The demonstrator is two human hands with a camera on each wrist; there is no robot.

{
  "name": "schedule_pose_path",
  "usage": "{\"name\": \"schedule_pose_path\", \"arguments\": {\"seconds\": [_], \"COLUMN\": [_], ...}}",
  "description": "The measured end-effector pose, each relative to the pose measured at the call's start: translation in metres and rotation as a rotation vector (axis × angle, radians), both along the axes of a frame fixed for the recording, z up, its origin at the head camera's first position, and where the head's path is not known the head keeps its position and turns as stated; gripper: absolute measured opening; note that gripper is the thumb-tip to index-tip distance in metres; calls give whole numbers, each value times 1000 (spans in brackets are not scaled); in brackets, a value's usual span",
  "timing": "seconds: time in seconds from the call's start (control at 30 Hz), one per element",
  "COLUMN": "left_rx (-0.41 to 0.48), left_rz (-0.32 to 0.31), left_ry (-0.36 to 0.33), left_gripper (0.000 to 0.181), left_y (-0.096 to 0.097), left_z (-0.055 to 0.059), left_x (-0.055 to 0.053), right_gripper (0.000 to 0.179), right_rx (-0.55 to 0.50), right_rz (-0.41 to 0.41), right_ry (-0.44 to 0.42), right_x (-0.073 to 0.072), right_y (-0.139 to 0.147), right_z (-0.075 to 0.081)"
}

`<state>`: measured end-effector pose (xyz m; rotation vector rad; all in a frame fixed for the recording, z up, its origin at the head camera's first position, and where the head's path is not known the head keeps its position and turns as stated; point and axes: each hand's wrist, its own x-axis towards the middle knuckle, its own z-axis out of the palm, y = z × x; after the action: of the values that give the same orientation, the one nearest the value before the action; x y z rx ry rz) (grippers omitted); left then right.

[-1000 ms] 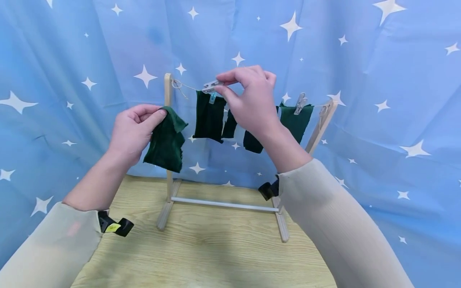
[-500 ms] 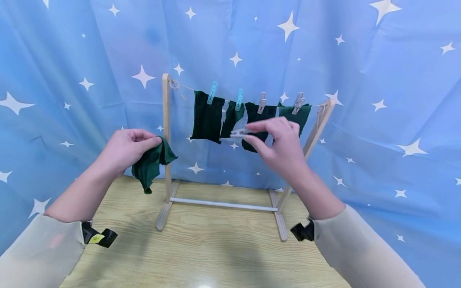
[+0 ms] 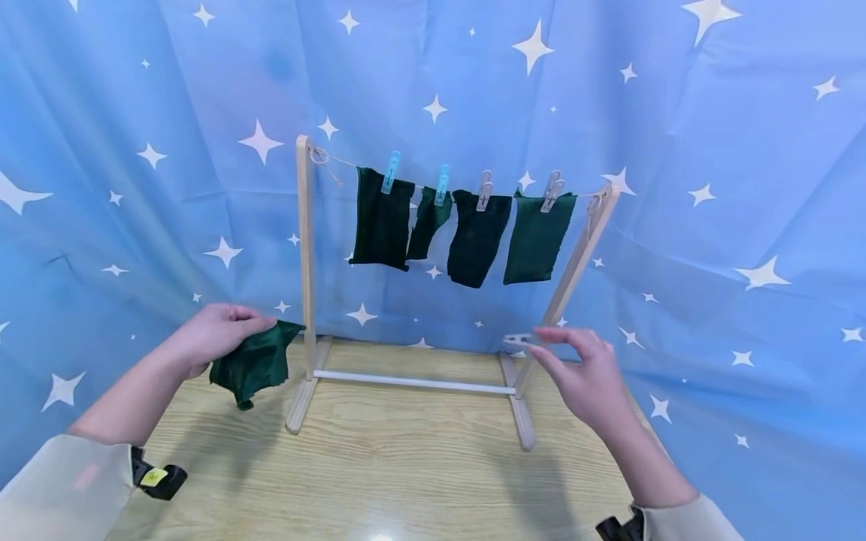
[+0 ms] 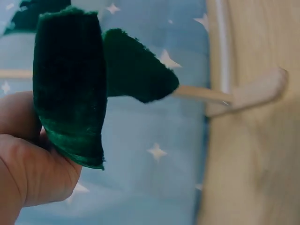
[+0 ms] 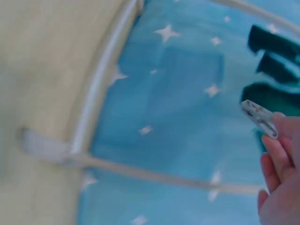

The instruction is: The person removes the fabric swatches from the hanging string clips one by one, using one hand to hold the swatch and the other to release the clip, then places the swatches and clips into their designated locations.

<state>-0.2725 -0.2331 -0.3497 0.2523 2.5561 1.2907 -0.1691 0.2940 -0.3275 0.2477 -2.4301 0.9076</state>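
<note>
My left hand (image 3: 219,338) pinches a dark green cloth (image 3: 253,364) by its upper edge, left of the rack's left post; the cloth droops in folds over the table. In the left wrist view that cloth (image 4: 70,89) hangs past the thumb. Between thumb and fingertips my right hand (image 3: 588,376) pinches a grey clothespin (image 3: 517,340), near the foot of the right post. The right wrist view has the same clothespin (image 5: 260,118) pointing away from the fingertips. On the line hang several green cloths (image 3: 479,240), held up by blue clothespins (image 3: 390,173) and grey ones.
A small wooden drying rack (image 3: 307,255) stands on the wood-grain table (image 3: 392,466), its two posts joined low down by a white bar (image 3: 413,382). Behind it falls a blue curtain (image 3: 169,83) with white stars. Black wrist cameras (image 3: 158,481) sit at both cuffs.
Both hands have come down from the line and moved apart, the left one with its cloth, the right one with a clothespin. The leftmost hung cloth now shows only its blue clothespin.
</note>
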Motion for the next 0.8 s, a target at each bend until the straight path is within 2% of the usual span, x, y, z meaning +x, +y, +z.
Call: {"name": "schedule_pose_path", "arguments": {"seconds": [0.17,0.27,0.37,0.53,0.67,0.8], "left_rx": [35,78,152,226,222,201], "left_rz": [-28,-39,-32,-28,-35,-35], "left_ry": [-32,-31,-59,-108,-122,-141], "left_gripper": [72,69,61,47,43,50], "left_y": [-23,-34,-43,-55,-65,-74], "left_z": [-32,-48,-61,-80,-95,-108], "left_x": [-1,0,0,-3,-6,-9], "right_gripper": [31,38,44,53,53,51], "right_rx": [-36,-51,-76,-99,-117,-133], "right_rz": [-143,-219,-267,-321,-367,-402], "right_ry": [-158,-256,-323,-420,-473,-491], "right_x": [14,20,23,24,22,21], "right_y": [36,57,77,109,128,143], "right_z": [-36,-57,-78,-106,-123,-137]}}
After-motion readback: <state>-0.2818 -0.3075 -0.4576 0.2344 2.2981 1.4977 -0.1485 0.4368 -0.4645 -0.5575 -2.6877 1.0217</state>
